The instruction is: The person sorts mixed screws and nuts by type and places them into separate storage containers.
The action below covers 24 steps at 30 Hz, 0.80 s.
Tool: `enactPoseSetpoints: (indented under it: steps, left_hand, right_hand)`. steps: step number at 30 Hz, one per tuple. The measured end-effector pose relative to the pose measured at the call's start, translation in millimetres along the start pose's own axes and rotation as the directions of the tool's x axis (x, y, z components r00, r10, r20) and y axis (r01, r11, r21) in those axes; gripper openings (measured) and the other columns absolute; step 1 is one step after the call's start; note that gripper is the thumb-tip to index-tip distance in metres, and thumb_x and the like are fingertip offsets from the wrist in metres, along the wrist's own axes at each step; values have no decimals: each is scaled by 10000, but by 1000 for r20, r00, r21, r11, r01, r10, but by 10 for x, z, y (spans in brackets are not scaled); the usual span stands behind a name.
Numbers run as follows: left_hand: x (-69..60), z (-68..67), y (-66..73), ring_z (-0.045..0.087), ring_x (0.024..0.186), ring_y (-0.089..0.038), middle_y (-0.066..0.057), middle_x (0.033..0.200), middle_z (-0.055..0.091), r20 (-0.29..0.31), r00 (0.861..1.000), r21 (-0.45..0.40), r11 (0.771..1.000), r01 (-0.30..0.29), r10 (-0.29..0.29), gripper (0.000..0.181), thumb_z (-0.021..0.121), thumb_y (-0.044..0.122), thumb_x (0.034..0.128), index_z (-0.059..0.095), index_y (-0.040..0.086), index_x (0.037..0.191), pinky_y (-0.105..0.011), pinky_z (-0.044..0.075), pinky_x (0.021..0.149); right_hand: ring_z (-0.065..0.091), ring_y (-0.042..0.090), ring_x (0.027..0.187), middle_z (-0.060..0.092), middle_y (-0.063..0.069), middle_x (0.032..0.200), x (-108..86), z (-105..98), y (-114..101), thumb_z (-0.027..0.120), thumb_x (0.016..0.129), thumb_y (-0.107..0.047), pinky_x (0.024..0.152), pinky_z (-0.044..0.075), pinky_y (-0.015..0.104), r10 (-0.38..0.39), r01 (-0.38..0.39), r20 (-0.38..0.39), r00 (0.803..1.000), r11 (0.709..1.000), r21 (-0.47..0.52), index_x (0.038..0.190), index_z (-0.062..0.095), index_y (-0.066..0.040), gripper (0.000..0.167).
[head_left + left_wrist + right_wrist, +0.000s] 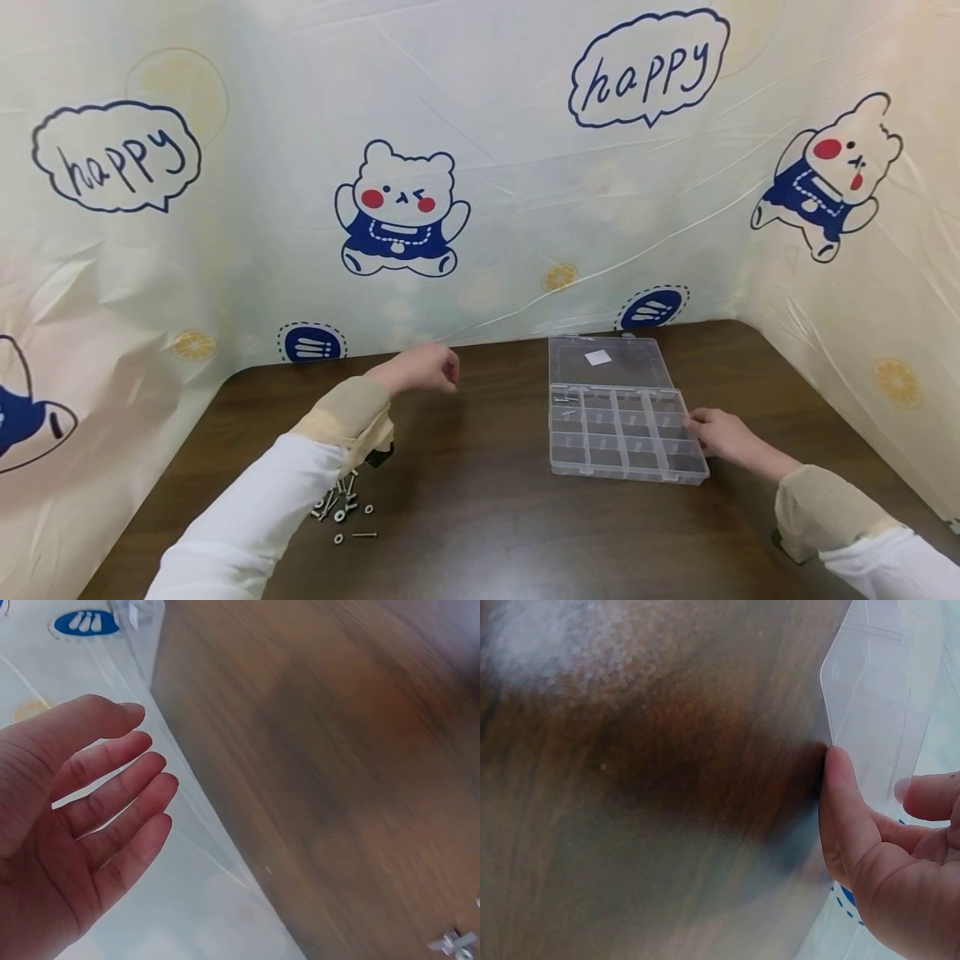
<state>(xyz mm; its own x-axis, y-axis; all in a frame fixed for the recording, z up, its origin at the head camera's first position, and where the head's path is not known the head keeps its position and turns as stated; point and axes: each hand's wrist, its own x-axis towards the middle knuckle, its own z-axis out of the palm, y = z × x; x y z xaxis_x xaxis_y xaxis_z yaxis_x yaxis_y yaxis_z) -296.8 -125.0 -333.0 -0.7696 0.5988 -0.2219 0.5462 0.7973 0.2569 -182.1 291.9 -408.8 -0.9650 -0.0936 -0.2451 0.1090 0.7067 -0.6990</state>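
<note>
A clear plastic compartment box (628, 433) lies on the table with its lid (637, 362) folded back toward the wall. My right hand (718, 432) holds the box by its right side; in the right wrist view, the fingers lie along the outer wall and the thumb is over the rim. A few small screws (566, 400) lie in the box's far left compartment. Left of the box, my left hand (427, 368) hovers over the far part of the table. Its loosely bent fingers (124, 787) hold nothing in the left wrist view.
A pile of screws, nuts and washers (339, 500) lies on the brown wooden table (465, 517), partly under the left forearm. One screw (365, 535) lies apart at the pile's near side. A printed curtain (510, 208) hangs along the table's far edge and sides.
</note>
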Motion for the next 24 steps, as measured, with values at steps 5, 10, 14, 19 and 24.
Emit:
enactPoseSetpoints:
  steps: [5,10,14,19,24]
  left_hand:
    - [-144,5,-230,536,672,-125,12,747,599,-9,1000,-11,1000,-3,3,64,684,132,770,638,89,782,-282,463,637]
    - [-252,10,-392,536,674,-122,7,739,599,-6,1000,-24,1000,-10,10,54,676,104,763,636,72,780,-289,461,647]
    - [-326,28,-515,532,675,-124,1,740,594,10,1000,-44,999,15,-14,51,658,78,768,635,48,803,-292,454,647]
    - [-426,47,-663,531,679,-123,-4,742,597,14,999,-62,997,45,-44,66,631,29,758,636,25,823,-293,449,641]
    - [-524,87,-754,507,642,-109,10,695,585,-13,997,-55,996,70,-71,59,613,13,713,632,37,764,-278,437,614]
  right_hand:
    - [584,320,854,519,317,989,-4,2,-6,370,941,-78,694,513,387,4,-4,-2,1000,1000,-4,1082,442,224,340]
    - [583,326,863,512,325,1004,3,-1,9,372,942,-80,697,513,388,3,-3,1,1000,1000,1,1088,440,223,344]
    - [578,327,878,509,324,1016,10,-1,31,371,941,-83,705,512,389,6,-6,10,1000,1000,10,1098,438,219,348]
    - [577,326,881,510,324,1019,12,-1,47,368,938,-82,708,511,392,5,-5,12,1000,1000,7,1101,439,218,349]
    - [577,337,887,503,342,1030,3,-1,36,367,937,-82,712,510,396,5,-5,13,1000,1000,4,1107,430,227,358]
